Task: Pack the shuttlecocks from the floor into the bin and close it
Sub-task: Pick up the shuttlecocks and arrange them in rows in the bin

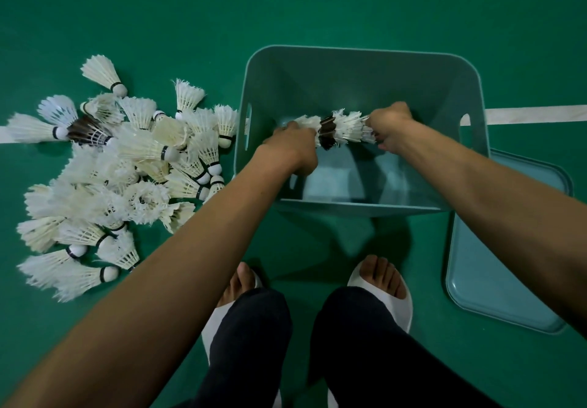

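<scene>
A row of shuttlecocks (341, 128), pushed one into the next, is held level inside the open top of the bin (349, 90), between the two hands and below the bin's rim. Most of the row is white; one dark shuttlecock (327, 131) sits near its left end.

The left hand (293, 145) is closed round the left end of the row, fingers curled over the feathers, with the wrist crossing the bin's near left corner. The right hand (389, 125) grips the right end in a fist, knuckles up, its forearm reaching in over the bin's near right side. Both hands are inside the bin's outline. Whether the row touches the bin's bottom cannot be told.

The bin stands on the green floor (317, 1), uncovered, with a slot handle in each end wall. Its lid (502, 249) lies flat on the floor just to the right, partly tucked behind the bin's right wall and under the right forearm.

To the left of the bin, close to its left wall, a pile of shuttlecocks (127, 166) lies loose on the floor, mostly white with one dark one (85, 131) near the far left. A white line (536, 114) runs across the floor, passing behind the pile and the bin. Below the bin are the person's feet in white slippers (403, 306) and dark trouser legs.
</scene>
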`<state>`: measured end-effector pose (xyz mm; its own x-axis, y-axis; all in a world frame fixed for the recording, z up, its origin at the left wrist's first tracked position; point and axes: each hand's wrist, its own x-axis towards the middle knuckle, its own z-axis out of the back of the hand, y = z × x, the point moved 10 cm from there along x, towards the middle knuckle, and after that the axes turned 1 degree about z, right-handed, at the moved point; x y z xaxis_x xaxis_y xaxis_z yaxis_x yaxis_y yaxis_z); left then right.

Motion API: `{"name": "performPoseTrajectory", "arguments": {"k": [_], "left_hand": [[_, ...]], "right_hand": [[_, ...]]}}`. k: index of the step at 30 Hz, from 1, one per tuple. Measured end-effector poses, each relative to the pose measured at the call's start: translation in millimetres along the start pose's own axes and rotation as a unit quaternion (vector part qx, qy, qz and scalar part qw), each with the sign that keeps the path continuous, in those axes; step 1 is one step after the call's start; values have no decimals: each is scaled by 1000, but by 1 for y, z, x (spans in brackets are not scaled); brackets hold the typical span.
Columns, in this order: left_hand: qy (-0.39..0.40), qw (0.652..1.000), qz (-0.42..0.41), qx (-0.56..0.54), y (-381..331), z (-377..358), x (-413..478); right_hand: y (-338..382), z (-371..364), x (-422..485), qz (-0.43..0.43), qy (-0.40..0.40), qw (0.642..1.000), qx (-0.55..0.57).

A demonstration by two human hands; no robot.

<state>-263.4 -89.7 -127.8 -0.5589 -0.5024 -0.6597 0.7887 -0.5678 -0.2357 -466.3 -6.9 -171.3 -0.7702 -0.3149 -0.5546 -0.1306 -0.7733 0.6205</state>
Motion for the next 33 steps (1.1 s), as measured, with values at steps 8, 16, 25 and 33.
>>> {"name": "performPoseTrajectory", "arguments": {"k": [8,16,25,33], "left_hand": [[1,1000,-1,8,5,9,13],[-27,999,-21,-4,3,15,-2],[-135,987,-88,-22,-5,44,-61],[-357,918,-82,-153,56,77,-157]], "right_hand": [[-4,2,-6,-33,22,999,21],[0,12,-25,-25,34,999,5],[47,40,-100,110,-23,992,-54],[115,-3,-236,279,4,960,-24]]}}
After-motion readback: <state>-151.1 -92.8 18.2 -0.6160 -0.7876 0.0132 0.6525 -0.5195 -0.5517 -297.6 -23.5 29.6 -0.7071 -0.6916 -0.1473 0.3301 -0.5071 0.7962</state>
